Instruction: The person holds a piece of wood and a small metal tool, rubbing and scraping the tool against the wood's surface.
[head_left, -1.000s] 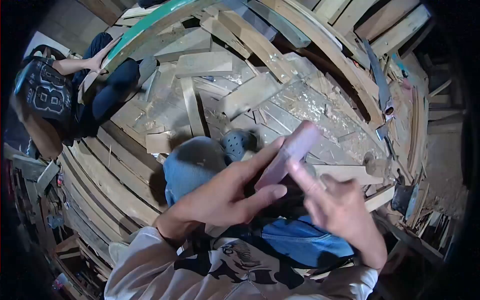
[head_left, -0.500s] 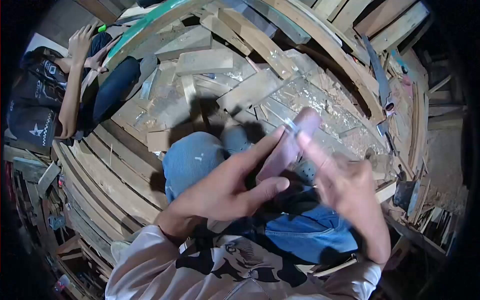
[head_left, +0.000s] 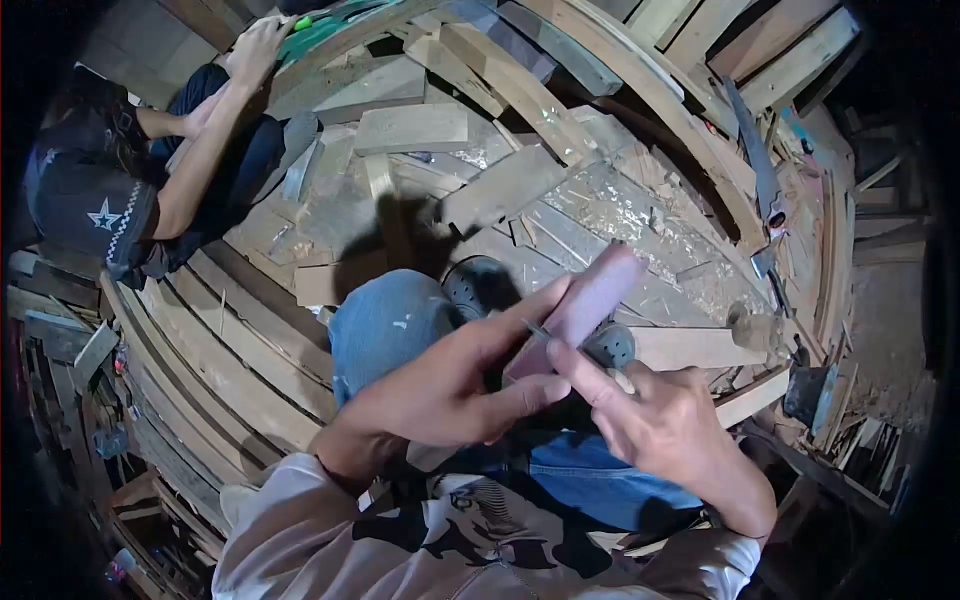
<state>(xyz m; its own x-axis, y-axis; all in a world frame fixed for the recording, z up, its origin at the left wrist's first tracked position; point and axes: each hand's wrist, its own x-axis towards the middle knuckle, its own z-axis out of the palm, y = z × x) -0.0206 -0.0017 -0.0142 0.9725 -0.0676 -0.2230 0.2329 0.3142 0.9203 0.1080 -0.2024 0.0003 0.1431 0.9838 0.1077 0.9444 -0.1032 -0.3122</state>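
Observation:
My left hand (head_left: pixel 450 385) is closed around a long, narrow pinkish block (head_left: pixel 592 298), which slants up to the right above my knees. Against the near part of the block, my right hand (head_left: pixel 655 410) has its index finger stretched out, with a small thin blade-like piece (head_left: pixel 537 328) at the fingertip. Its other fingers are curled. My palm hides part of the block's lower end. Beneath the hands are my jeans (head_left: pixel 390 330) and dark shoes with holes (head_left: pixel 610 345).
Wood pieces (head_left: pixel 505 185) and shavings lie on the floor ahead. Slatted boards (head_left: pixel 235 370) stand at left. A co-worker in a dark cap (head_left: pixel 90 210) sits at upper left. A handsaw (head_left: pixel 755 150) rests at right, near curved planks (head_left: pixel 660 90).
My right hand and the thin piece have moved down along the block toward my left hand. The co-worker's raised hand and head have shifted right.

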